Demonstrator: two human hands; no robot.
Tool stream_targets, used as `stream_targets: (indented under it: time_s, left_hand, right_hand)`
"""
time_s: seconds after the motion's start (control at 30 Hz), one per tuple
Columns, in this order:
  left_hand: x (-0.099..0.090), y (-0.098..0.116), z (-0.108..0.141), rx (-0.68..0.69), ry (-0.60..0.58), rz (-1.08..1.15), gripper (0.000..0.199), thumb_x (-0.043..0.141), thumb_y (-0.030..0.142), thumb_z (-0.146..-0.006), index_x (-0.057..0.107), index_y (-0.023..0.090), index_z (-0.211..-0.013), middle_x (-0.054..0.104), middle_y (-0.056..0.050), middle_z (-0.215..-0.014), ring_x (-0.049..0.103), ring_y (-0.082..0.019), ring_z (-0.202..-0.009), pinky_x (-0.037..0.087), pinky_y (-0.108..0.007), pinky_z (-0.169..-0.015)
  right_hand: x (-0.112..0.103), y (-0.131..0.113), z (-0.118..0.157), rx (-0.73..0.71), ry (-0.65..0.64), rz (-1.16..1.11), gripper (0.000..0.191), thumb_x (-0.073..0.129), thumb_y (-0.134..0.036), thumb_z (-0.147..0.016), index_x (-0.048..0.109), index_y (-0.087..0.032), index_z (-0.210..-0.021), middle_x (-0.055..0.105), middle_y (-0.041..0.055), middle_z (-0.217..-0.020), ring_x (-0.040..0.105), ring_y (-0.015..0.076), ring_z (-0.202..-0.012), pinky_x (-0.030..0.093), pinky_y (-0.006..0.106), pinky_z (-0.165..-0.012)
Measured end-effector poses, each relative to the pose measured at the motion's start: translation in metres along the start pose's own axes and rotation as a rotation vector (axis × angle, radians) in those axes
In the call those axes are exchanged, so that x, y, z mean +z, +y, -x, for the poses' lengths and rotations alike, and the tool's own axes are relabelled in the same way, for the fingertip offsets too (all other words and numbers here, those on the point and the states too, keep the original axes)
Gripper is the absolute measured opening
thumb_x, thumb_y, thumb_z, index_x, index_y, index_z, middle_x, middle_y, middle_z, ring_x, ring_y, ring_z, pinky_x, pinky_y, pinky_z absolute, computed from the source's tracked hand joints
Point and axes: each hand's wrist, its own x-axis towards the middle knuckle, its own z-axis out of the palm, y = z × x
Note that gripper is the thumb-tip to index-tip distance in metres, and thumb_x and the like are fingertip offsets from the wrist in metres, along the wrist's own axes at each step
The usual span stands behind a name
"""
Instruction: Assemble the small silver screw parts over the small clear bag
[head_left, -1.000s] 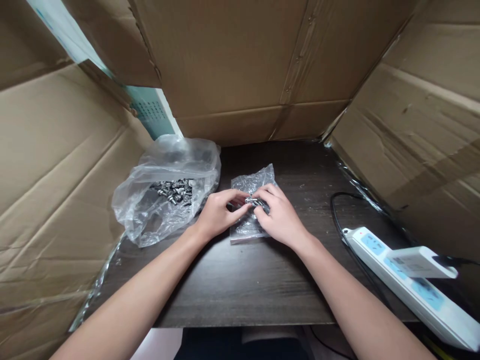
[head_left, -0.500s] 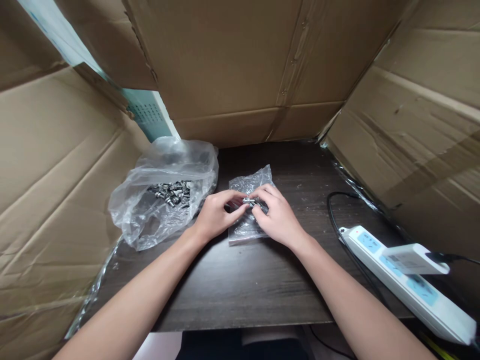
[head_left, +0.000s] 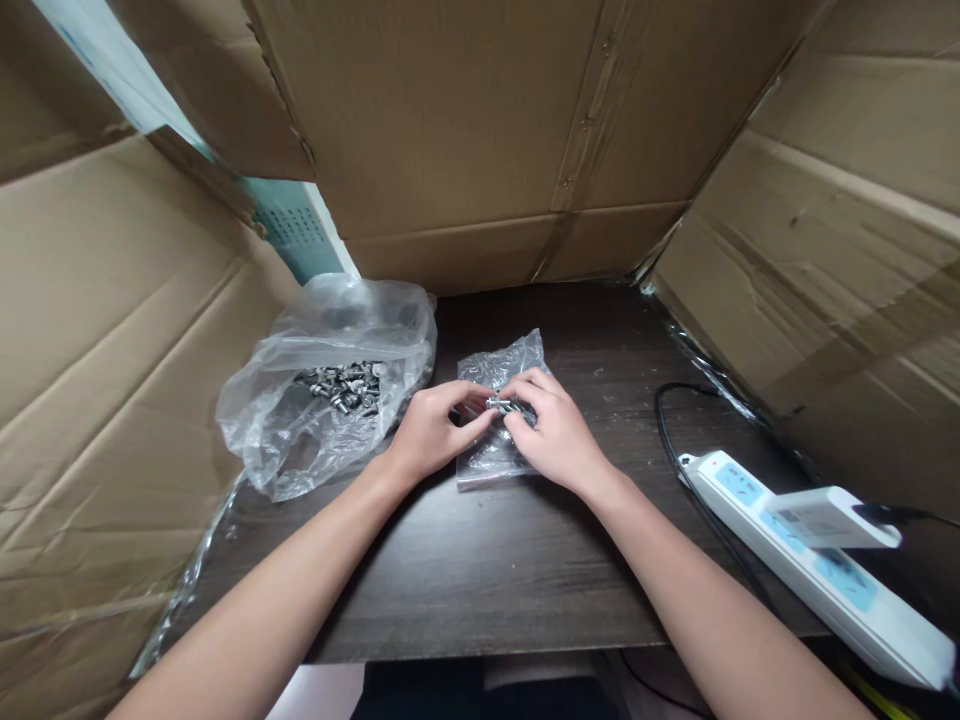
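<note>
Small silvery metal screws (head_left: 499, 403) are held between the fingertips of both hands, above a small clear plastic bag (head_left: 491, 465) on the dark table. My left hand (head_left: 437, 425) pinches the left end of one screw between thumb and fingers. On the other side my right hand (head_left: 551, 425) has its fingers curled round the right end and other small metal pieces, which its fingers partly hide. A larger open clear plastic bag (head_left: 289, 450) with a pile of metal screws (head_left: 349, 388) lies to the left of my left hand.
A white power strip (head_left: 825, 585) with a white adapter (head_left: 832, 518) plugged in lies at the right, and a black cable (head_left: 660, 420) loops beside it. Cardboard walls (head_left: 465, 130) enclose the dark table (head_left: 465, 590) at the back and sides.
</note>
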Motion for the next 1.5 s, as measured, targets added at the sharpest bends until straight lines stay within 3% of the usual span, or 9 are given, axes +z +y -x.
stream_targets:
  time_s: [0.37,0.63,0.97,1.5]
  left_hand:
    - [0.0000,-0.0006,0.0015,0.000,0.000,0.012,0.018,0.074,0.021,-0.088,0.074,0.016,-0.105,0.077,-0.004,-0.090,0.071,-0.013,-0.075,0.059,-0.022,-0.068]
    - [-0.0003,-0.0016,0.0013,-0.018,0.010,0.027,0.020,0.075,0.019,-0.087,0.074,0.016,-0.107,0.076,-0.003,-0.087,0.072,-0.012,-0.074,0.059,-0.022,-0.069]
    - [0.0003,-0.0005,0.0036,-0.010,0.007,0.002,0.019,0.076,0.019,-0.087,0.074,0.015,-0.105,0.076,-0.002,-0.087,0.071,-0.011,-0.074,0.057,-0.019,-0.068]
    - [-0.0007,0.0013,0.0021,0.027,0.046,-0.032,0.019,0.076,0.019,-0.087,0.074,0.015,-0.106,0.076,-0.002,-0.087,0.071,-0.011,-0.073,0.058,-0.019,-0.068]
  right_hand:
    - [0.0004,0.0016,0.0004,-0.014,-0.054,0.001,0.020,0.051,-0.013,-0.083,0.064,-0.020,-0.098,0.062,0.0068,-0.107,0.059,0.0251,-0.106,0.049,0.043,-0.094]
    - [-0.0009,-0.0032,0.0000,-0.014,0.027,-0.051,0.024,0.050,-0.011,-0.082,0.066,-0.021,-0.098,0.060,0.0057,-0.106,0.060,0.0220,-0.101,0.050,0.040,-0.091]
    - [0.0042,0.0044,0.0010,-0.033,-0.040,0.021,0.020,0.052,-0.011,-0.082,0.065,-0.019,-0.096,0.063,0.0074,-0.107,0.058,0.0250,-0.105,0.048,0.043,-0.096]
    - [0.0021,0.0029,-0.0002,-0.027,0.004,0.000,0.023,0.053,-0.012,-0.083,0.067,-0.020,-0.099,0.062,0.0069,-0.106,0.058,0.0247,-0.103,0.048,0.043,-0.095]
